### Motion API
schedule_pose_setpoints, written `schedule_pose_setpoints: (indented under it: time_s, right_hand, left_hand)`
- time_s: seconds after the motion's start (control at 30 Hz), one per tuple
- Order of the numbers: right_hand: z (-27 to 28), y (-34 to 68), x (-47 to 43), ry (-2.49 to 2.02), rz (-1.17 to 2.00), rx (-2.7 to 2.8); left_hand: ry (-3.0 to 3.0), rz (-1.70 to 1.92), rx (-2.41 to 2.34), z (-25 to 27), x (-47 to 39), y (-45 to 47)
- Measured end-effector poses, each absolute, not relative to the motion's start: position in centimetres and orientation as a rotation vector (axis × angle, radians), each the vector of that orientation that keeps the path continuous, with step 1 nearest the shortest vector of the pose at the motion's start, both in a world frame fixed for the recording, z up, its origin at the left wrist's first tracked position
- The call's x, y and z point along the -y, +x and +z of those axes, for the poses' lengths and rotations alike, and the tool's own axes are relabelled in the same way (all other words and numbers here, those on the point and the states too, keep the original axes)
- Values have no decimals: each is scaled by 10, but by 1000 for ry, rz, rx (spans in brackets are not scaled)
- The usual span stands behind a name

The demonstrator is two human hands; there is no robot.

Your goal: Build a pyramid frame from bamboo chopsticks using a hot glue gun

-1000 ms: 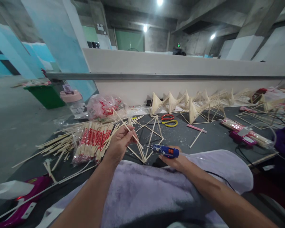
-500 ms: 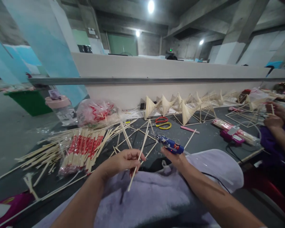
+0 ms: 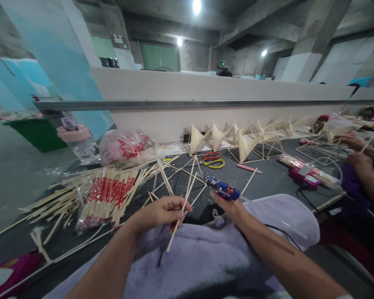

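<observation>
Between the fingers of my left hand (image 3: 166, 211) is a thin wooden stick (image 3: 173, 236), slanting up and to the right over my lap. My right hand (image 3: 227, 203) is wrapped round a blue glue gun (image 3: 222, 187), whose nozzle points left toward the upper ends of the sticks. Just beyond my left hand, a frame of joined sticks (image 3: 166, 178) stands on the dark table. To the left lie a pile of loose sticks (image 3: 51, 197) and wrapped bundles of chopsticks (image 3: 107, 195) with red printing.
Red-handled and yellow-handled tools (image 3: 216, 164) lie behind the frame. Fan-shaped stick models (image 3: 216, 137) line the wall. A pink-lidded bottle (image 3: 77, 139) and a plastic bag (image 3: 121, 147) stand at left. A co-worker's hands (image 3: 360, 162) are at far right.
My hands and the glue gun stay almost where they were. The upper end of the held stick has shifted slightly. At far right, the co-worker's hands have moved.
</observation>
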State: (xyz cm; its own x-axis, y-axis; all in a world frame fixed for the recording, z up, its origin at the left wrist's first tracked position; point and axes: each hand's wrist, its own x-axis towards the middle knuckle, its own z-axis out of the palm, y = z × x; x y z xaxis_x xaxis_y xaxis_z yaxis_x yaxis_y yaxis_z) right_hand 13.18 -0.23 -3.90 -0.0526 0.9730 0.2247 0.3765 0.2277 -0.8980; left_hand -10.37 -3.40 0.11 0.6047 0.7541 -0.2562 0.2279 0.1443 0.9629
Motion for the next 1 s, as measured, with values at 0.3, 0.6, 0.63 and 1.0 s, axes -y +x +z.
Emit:
schedule_pose_setpoints:
  time_s: [0.3, 0.6, 0.63, 1.0]
  right_hand:
    - [-43, 130, -1, -1337, 802, 1563]
    - [-47, 132, -3, -1343, 815, 1597]
    - [-48, 132, -3, -1351, 812, 1616]
    - [-45, 161, -45, -1451, 430, 1757]
  left_hand:
    - [1421, 463, -899, 0, 34, -104]
    - [1416, 462, -880, 0, 33, -104]
    - [1412, 466, -878, 0, 34, -104]
    - [1360, 1007, -1039, 3, 31, -105]
